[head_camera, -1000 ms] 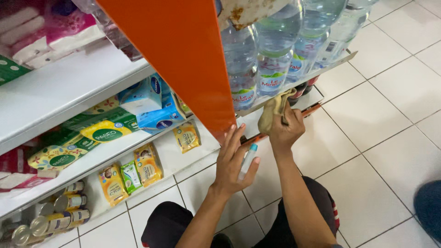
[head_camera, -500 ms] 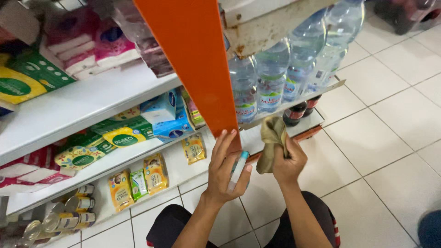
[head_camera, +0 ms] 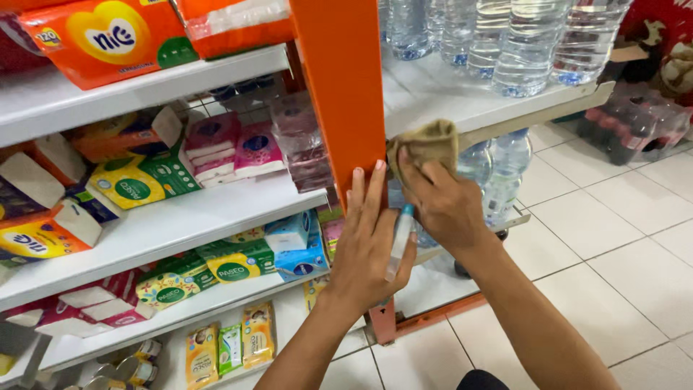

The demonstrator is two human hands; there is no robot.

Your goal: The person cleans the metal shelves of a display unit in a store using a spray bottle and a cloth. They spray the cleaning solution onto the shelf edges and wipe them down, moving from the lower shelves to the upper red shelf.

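My right hand (head_camera: 442, 204) presses a tan cloth (head_camera: 427, 144) against the edge of the orange upright panel (head_camera: 341, 87), just below the front lip of a white shelf (head_camera: 469, 108) carrying large water bottles (head_camera: 523, 43). My left hand (head_camera: 369, 242) lies flat against the lower part of the same panel, fingers pointing up, with a small clear bottle with a blue tip (head_camera: 399, 242) tucked under the thumb side.
Left of the panel, white shelves (head_camera: 173, 224) hold tissue packs in orange, pink, yellow and blue, with small sachets and cans on the lowest level. More water bottles (head_camera: 498, 180) stand on the lower right shelf. The floor is white tile (head_camera: 613, 260); shrink-wrapped dark bottles (head_camera: 635, 123) sit far right.
The view and both hands have risen up the orange panel. My right hand lifted the cloth from the low shelf edge to the higher shelf's lip; my left hand followed upward.
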